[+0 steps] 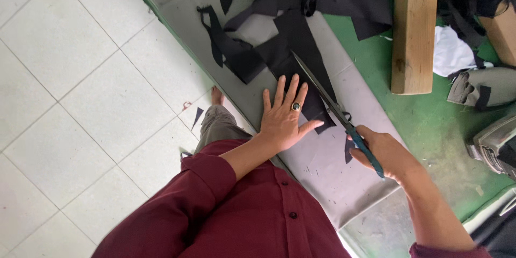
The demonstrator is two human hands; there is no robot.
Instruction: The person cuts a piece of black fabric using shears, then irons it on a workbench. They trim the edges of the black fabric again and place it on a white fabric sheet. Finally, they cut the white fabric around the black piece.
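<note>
Centre frame: left hand (283, 119) flat, fingers spread, ring on one finger, pressing a black fabric strip (301, 59) onto the grey sheet (328, 161) covering the green table (430, 123). Right hand (384, 153), lower right of centre, grips blue-handled scissors (336, 110); blades lie along the strip's right edge. Wooden block (414, 37) upper right.

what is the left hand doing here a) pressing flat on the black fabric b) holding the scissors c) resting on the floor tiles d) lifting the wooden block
a: the left hand lies flat, fingers spread, on the black fabric, while the right hand holds the scissors.
</note>
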